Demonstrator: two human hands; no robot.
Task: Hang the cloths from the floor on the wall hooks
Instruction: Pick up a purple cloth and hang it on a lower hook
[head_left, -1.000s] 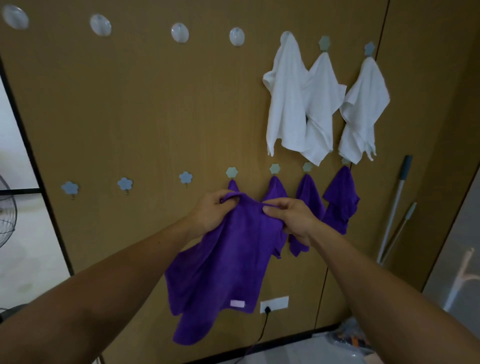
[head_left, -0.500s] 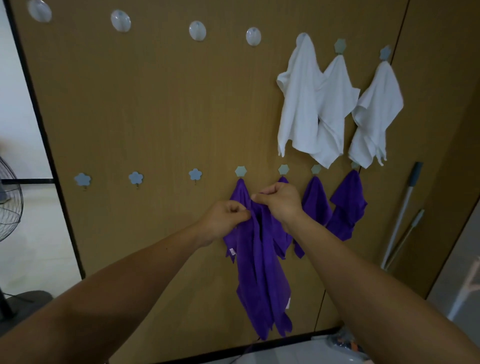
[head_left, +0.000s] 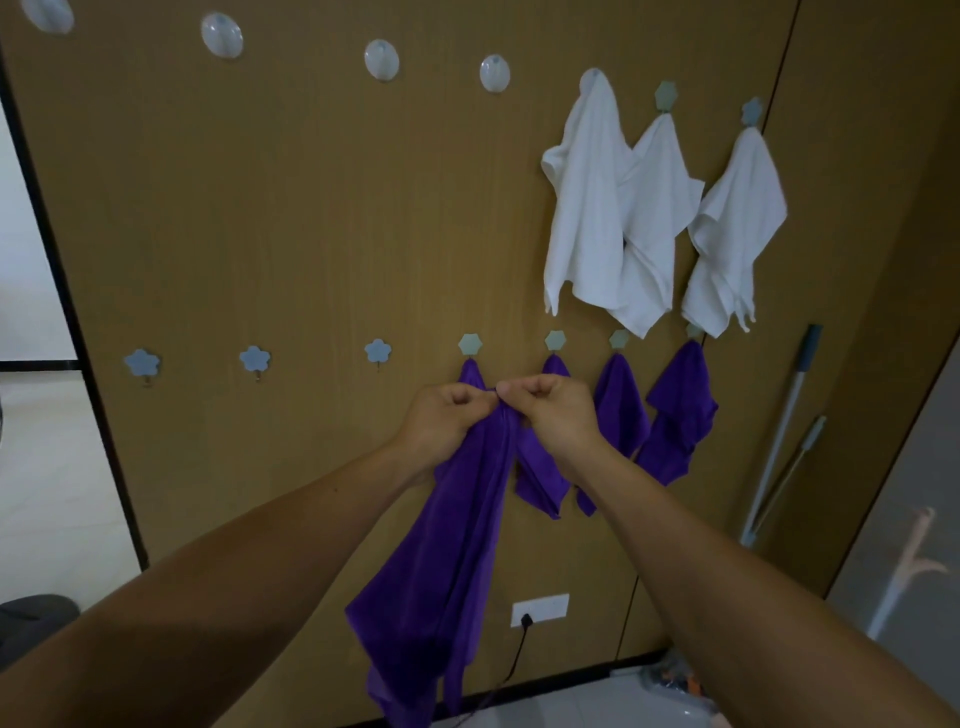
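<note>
Wood-grain wall panel (head_left: 260, 234) fills the view, with pale floor (head_left: 571, 706) along its bottom edge.

Upper row: clear round hooks (head_left: 382, 60) run from the panel's top left corner toward the middle. At the right end of that row, three white cloths (head_left: 587, 208) hang side by side, the first two overlapping.

Lower row: three blue flower hooks (head_left: 254, 357) bare on the left, then four green hexagon hooks. Three hung purple cloths (head_left: 680, 410) droop from the right-hand hexagons.

Purple cloth (head_left: 457, 545) is at the leftmost green hook (head_left: 470, 344). Its top corner reaches up to touch the hook's underside; whether it is actually caught on the hook is hard to tell from here. The rest hangs in long folds down the panel, its lower end near the floor.

Left hand (head_left: 441, 421) and right hand (head_left: 550, 415) meet knuckle to knuckle just below that hook. Fingers of both are curled in tight, pinching the bunched upper part of the purple cloth between thumb and fingers.

White wall socket (head_left: 540, 609) low on the panel, with a black plug and cable trailing down. Two long handles (head_left: 779, 431) lean against the panel's right edge.
</note>
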